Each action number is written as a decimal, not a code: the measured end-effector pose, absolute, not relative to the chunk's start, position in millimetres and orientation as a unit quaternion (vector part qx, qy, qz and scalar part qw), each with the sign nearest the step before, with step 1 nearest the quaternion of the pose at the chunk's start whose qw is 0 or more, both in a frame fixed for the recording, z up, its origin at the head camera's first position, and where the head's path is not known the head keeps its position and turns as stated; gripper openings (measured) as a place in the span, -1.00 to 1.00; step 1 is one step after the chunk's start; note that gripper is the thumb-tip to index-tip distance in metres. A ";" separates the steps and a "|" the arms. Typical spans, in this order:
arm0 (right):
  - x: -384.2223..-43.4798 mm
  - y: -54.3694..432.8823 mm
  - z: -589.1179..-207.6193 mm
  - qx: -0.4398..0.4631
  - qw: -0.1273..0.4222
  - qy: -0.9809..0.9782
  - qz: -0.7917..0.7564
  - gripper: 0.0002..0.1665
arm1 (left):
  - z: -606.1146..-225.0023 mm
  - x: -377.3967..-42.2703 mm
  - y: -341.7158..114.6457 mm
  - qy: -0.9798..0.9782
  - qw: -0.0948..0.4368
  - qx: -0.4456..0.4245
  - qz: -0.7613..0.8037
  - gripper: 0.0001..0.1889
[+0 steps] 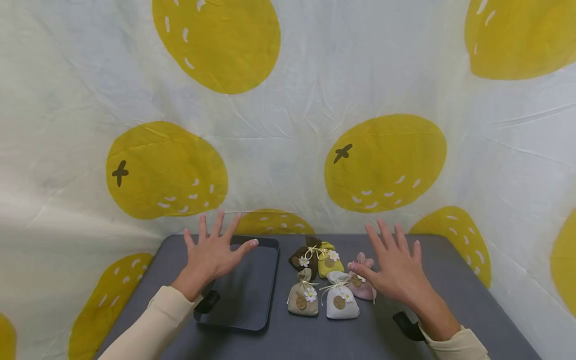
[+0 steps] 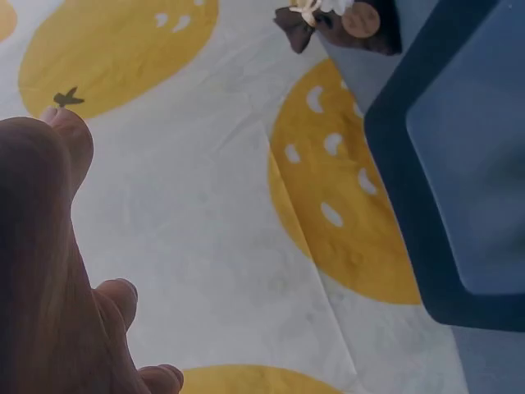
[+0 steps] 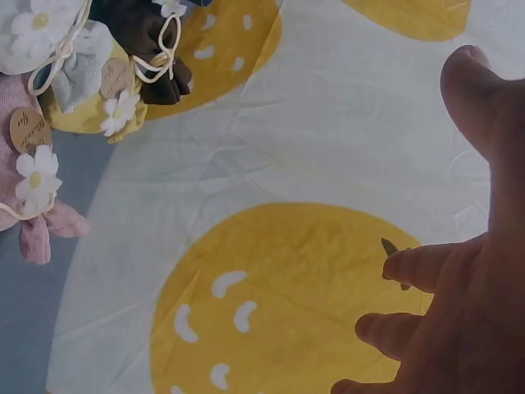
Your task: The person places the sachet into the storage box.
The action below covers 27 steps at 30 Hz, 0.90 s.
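Observation:
My left hand (image 1: 213, 257) is held above the dark tray (image 1: 252, 300) with its fingers spread and nothing in it. To the right, my right hand (image 1: 398, 267) also has spread fingers and holds nothing; its thumb overlaps the pink drawstring pouch (image 1: 366, 291) in the head view. Beside that pouch lie a white pouch (image 1: 343, 300), a beige pouch (image 1: 302, 297), a yellow pouch (image 1: 332, 265) and a dark brown pouch (image 1: 302, 260). Each pouch bears a white flower and a round brown tag. The right wrist view shows the pink pouch (image 3: 12, 164) near its left edge.
A grey table (image 1: 306, 340) carries the tray and pouches. Behind it hangs a white cloth (image 1: 279, 170) printed with large yellow fruit shapes, reaching down both sides. Dark straps with small devices (image 1: 407, 325) sit at both wrists.

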State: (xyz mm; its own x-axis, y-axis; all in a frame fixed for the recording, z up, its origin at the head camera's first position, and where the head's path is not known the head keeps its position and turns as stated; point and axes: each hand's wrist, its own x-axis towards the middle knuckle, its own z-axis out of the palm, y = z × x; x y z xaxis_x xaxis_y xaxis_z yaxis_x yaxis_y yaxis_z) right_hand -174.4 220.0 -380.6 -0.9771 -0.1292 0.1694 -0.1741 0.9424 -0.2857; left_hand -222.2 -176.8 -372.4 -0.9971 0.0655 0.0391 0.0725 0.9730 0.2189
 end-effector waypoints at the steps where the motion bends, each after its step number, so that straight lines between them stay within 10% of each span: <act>1: -174.3 220.6 -381.3 0.075 0.074 -0.983 0.151 0.28 | -372.7 -222.6 -177.4 -0.993 0.014 -0.034 -0.112 0.05; 27: -174.9 246.0 -410.0 0.039 0.031 -0.985 0.164 0.26 | -404.1 -226.6 -206.2 -0.992 0.001 -0.015 -0.127 0.08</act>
State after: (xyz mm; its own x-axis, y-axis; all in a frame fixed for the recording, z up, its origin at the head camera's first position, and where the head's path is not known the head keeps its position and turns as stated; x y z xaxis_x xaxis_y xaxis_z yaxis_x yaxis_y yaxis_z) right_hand -174.9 246.0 -410.0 -0.9951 -0.0660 0.0739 -0.0864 0.9434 -0.3203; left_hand -226.6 -206.2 -404.1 -0.9995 0.0298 0.0067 0.0305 0.9675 0.2511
